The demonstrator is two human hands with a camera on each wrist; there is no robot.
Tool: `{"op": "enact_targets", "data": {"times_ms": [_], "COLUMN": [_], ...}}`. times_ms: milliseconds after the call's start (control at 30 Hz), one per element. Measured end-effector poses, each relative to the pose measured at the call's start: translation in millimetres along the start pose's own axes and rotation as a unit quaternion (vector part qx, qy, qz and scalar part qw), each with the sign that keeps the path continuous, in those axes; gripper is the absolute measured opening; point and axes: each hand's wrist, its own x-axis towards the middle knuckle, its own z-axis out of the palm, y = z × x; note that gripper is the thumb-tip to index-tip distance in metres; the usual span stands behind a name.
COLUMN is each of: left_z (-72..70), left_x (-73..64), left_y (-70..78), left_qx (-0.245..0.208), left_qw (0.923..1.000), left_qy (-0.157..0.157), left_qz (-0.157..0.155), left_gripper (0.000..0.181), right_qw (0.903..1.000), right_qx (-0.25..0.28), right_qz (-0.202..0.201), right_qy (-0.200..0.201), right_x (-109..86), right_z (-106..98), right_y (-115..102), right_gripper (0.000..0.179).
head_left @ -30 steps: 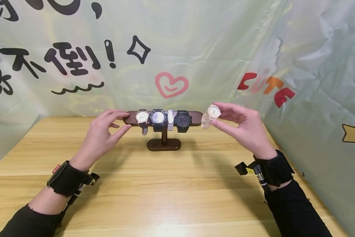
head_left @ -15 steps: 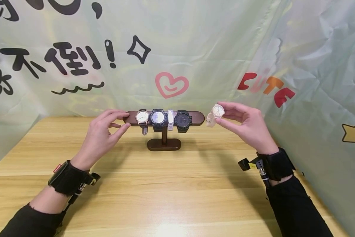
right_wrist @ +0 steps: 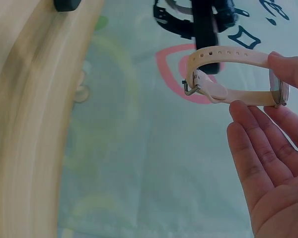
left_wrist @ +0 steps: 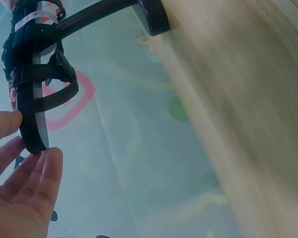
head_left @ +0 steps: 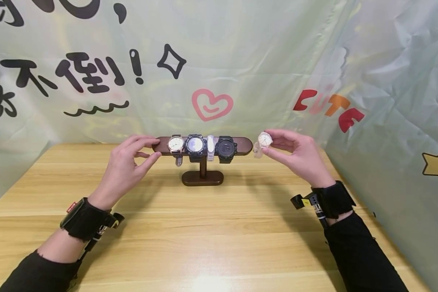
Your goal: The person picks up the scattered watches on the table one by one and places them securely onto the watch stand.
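Observation:
A dark brown T-shaped watch stand (head_left: 244, 146) stands on the table. My left hand (head_left: 125, 166) holds the left end of its bar between thumb and fingers, also seen close up in the left wrist view. In my right hand (head_left: 295, 156) a pale pink wristwatch (head_left: 265, 139) is pinched by its case, just beyond the bar's right end. Its strap (right_wrist: 228, 54) is buckled into a loop, apart from the bar in the head view. On the bar sit a gold-rimmed watch (head_left: 175, 144), a black watch with a pale dial (head_left: 195, 144), a white band (head_left: 210, 147) and an all-black watch (head_left: 225, 148).
The stand's oval foot (head_left: 202, 178) rests on the light wooden table (head_left: 204, 227). A printed cloth (head_left: 262, 61) hangs behind the table and along its right side. Both wrists wear black straps with small cameras.
The pink watch first moved right, away from the bar's end, then came slightly back left and lower with my right hand. My left hand and the stand keep their place.

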Motion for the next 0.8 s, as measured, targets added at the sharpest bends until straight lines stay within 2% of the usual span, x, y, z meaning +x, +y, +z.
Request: {"op": "enact_targets", "data": {"times_ms": [300,800], "left_z": [0.3,0.8], "left_x": [-0.6,-0.4], "left_y": [-1.5,-2.0], "left_qx": [0.011,0.012], "left_qw": [0.9999,0.9999], "left_qy": [0.001,0.001], "left_qz": [-0.002,-0.004], "left_gripper": [0.033,0.033], "right_qw": [0.9997,0.9991], "right_qx": [0.0,-0.008], "right_qz": [0.001,-0.004], "right_qy": [-0.023,-0.041], "right_x": [7.9,17.5], "right_z": [13,25], "right_y": [9,10], "right_gripper": [0.047,0.046]}}
